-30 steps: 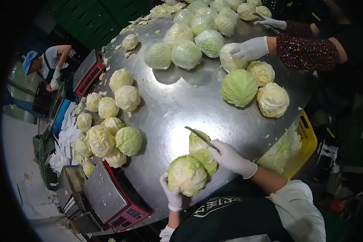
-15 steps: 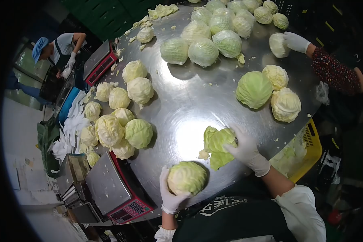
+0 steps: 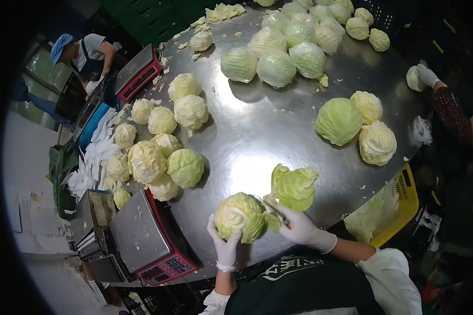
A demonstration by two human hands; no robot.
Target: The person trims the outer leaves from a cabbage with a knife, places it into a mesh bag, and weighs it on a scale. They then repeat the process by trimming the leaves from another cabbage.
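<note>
Gloved in white, my left hand (image 3: 226,247) grips the side of a pale cabbage (image 3: 236,212) at the table's near edge. My right hand (image 3: 306,231), also gloved, is closed on what looks like a small knife (image 3: 265,203), its blade reaching to the cabbage's right side. A green leaf piece (image 3: 271,222) hangs between that side and my right fingers. Just beyond lies a loose green outer leaf (image 3: 294,188) with a pale stub beside it. The knife's handle is mostly hidden in my glove.
Several trimmed cabbages (image 3: 147,160) sit left, near a red scale (image 3: 139,231). Film-wrapped cabbages (image 3: 276,68) stand at the back. Three cabbages (image 3: 339,122) rest right, above a yellow crate (image 3: 404,202). A co-worker's gloved hand (image 3: 430,76) holds a cabbage; another person works far left.
My right hand has let go of the loose leaf and moved down-left to the cabbage with the knife. The cabbage has turned in my left hand. The co-worker's cabbage has moved right.
</note>
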